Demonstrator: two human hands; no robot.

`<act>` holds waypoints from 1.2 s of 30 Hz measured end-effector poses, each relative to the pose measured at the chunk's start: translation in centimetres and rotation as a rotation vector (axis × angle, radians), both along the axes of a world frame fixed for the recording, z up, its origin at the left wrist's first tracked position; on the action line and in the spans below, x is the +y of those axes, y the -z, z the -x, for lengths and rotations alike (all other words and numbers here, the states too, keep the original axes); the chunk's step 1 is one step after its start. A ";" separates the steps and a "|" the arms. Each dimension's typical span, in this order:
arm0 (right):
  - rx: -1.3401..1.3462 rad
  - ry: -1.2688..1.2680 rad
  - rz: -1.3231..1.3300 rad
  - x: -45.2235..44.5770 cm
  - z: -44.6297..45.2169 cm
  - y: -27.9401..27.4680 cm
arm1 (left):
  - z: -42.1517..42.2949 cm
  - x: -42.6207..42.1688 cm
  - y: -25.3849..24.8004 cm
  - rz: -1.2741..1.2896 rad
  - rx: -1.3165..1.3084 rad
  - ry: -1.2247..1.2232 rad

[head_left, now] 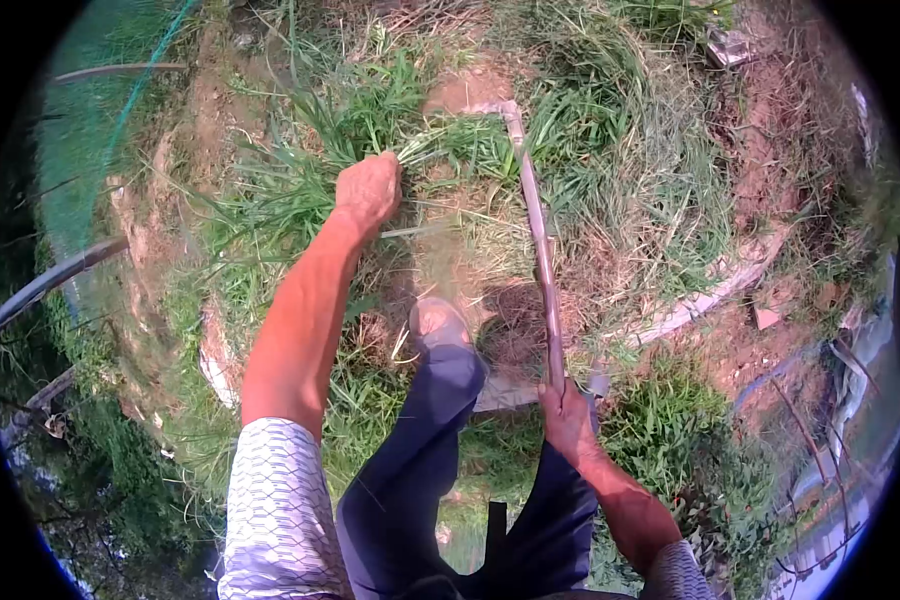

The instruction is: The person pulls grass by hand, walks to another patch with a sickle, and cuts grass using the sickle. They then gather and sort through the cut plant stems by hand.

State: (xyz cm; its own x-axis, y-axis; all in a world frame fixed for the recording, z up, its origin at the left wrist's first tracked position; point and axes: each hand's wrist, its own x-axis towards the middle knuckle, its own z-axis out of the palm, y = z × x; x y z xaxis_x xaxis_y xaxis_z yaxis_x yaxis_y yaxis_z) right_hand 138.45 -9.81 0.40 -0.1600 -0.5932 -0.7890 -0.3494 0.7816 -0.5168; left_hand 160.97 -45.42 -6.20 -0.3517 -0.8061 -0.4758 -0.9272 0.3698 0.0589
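The left hand [368, 190] holds grass [378, 112] in closed fingers. The right hand [568, 418] grips the long tool [538, 230], lying near to far; its far end is far-right of the left hand, the nearer one.

Smooth, glossy handle [537, 230]; matt cloth trousers [408, 435]; rough soil [462, 90]

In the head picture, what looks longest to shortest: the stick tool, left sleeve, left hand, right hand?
1. Stick tool
2. Left sleeve, cut off at the bottom
3. Left hand and right hand: too alike to rank
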 end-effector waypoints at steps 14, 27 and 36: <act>-0.038 -0.036 0.011 0.8 -1.1 -0.9 | -3.5 5.7 -0.6 0.085 0.069 -0.022; -0.411 0.423 -0.111 -8.5 -3.0 -3.1 | -5.7 8.5 -4.2 0.056 -0.108 -0.202; -0.273 0.223 -0.129 -2.4 0.7 -6.8 | -9.5 11.4 -2.0 -0.032 -0.165 -0.081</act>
State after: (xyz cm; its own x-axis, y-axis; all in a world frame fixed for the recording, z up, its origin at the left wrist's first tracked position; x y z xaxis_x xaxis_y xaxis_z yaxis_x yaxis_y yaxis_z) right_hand 137.79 -12.22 7.19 -0.0475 -0.4602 -0.8865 -0.0259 0.8878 -0.4595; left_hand 170.49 -34.06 -4.21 -0.2009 -0.8123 -0.5475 -0.9520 0.2937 -0.0865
